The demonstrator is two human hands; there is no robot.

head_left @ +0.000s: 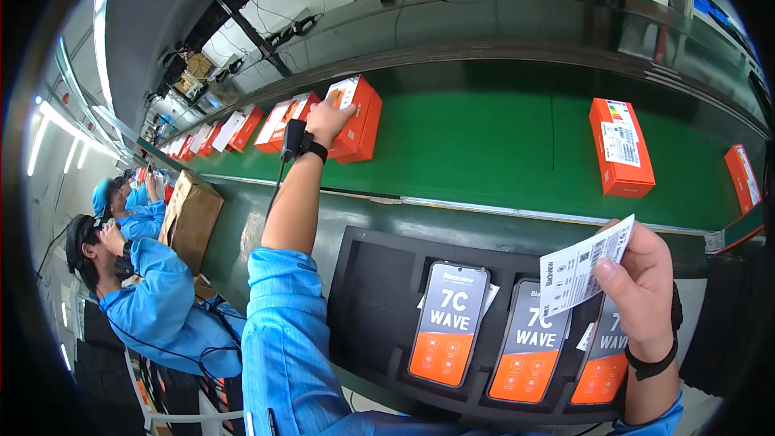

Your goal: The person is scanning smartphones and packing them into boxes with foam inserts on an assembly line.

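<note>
A green belt (476, 137) runs crosswise, with a black tray (371, 274) on its near side. On the belt, toward its left part, an orange box (369, 131) is touched by the left hand (327, 119); whether it is gripped cannot be told. Nearer than the belt, three phones (450, 323) lie in the tray, and the right hand (646, 291) pinches a white printed label (583, 268) above them.

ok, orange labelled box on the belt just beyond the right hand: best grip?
Likely pinch the orange labelled box across its long sides at mid-length, coming from above: it lies label-up on the green belt, longer than wide, nothing pressed against either long side.
</note>
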